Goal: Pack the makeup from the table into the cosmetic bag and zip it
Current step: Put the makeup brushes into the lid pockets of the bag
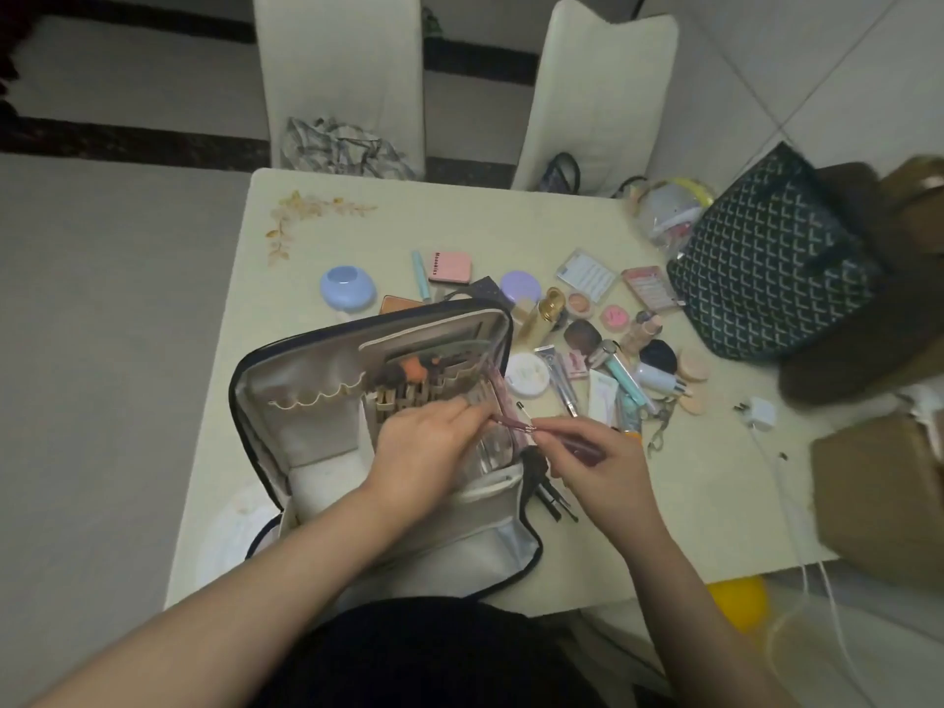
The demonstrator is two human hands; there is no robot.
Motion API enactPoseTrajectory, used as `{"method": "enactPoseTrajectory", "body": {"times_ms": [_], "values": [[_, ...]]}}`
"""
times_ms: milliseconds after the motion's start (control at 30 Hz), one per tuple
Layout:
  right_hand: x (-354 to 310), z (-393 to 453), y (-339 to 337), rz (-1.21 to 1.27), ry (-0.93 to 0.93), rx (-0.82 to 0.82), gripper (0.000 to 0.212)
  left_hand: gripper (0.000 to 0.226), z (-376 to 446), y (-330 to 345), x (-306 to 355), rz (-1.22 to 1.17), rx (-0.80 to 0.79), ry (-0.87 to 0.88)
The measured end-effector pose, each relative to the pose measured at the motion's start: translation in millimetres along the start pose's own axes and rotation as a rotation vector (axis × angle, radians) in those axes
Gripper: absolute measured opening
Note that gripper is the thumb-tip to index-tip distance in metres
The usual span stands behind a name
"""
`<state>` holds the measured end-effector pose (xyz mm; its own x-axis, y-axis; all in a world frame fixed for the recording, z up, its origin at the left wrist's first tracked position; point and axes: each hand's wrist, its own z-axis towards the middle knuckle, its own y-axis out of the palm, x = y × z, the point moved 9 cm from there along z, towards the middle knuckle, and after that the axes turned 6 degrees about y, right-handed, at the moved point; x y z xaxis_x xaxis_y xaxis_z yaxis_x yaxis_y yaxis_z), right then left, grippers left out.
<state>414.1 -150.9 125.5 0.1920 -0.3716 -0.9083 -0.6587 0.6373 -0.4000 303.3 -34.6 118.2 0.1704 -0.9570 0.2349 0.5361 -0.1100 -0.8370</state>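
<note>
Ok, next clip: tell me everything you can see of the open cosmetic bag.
The cosmetic bag lies unzipped on the table, lid propped up at the far side. Dark navy outside, pale cream lining that looks like fabric. Inside are scalloped elastic loops and a clear-fronted pocket holding brushes. The left hand rests on the pocket; the right hand pinches something slim at the pocket's edge. Dark brushes stick out on the right side.

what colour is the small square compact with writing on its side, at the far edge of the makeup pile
Pink, seen in the head view: the square compact.
</note>
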Motion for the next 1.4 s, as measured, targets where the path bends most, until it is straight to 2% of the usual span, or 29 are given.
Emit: {"method": "enactPoseTrajectory", "body": {"times_ms": [67, 167, 233, 333, 433, 533, 633, 900, 1000, 1067, 1200, 1400], "values": [[2, 6, -2, 0.195, 0.115, 0.009, 0.011, 0.025, -1, 4, -3, -0.024, -0.029, -0.045], [-7, 20, 0, 0.316, 0.107, 0.037, 0.009, 0.03, 3, 4, -11, -0.054, -0.051, -0.178], [-14, 31, 2, 0.265, 0.044, 0.062, 0.01, 0.031, 0, 9, -20, -0.039, -0.095, -0.288], [-20, 49, 15, 0.071, -0.037, 0.027, 0.016, 0.026, -11, 22, -28, 0.058, -0.22, -0.349], [-25, 64, 31, -0.111, -0.141, -0.006, 0.012, 0.044, -20, 33, -33, 0.125, -0.383, -0.392], [-41, 73, 39, -0.217, -0.265, -0.016, 0.006, 0.053, -24, 41, -35, 0.16, -0.481, -0.433], [-49, 77, 45, -0.218, -0.351, -0.041, 0.004, 0.056, -21, 43, -36, 0.202, -0.493, -0.418], [-47, 86, 57, -0.248, -0.425, -0.104, 0.011, 0.06, -12, 54, -38, 0.28, -0.564, -0.44], [-50, 85, 56, -0.301, -0.476, -0.064, 0.014, 0.059, -12, 54, -37, 0.288, -0.552, -0.438], [-45, 86, 57, -0.303, -0.458, -0.069, 0.015, 0.06, -12, 54, -36, 0.292, -0.55, -0.433], [-24, 94, 78, -0.396, -0.348, -0.222, 0.015, 0.061, -15, 54, -36, 0.268, -0.565, -0.445], [-12, 104, 104, -0.709, -0.294, -0.256, 0.025, 0.064, -18, 56, -33, 0.262, -0.593, -0.449]]}}
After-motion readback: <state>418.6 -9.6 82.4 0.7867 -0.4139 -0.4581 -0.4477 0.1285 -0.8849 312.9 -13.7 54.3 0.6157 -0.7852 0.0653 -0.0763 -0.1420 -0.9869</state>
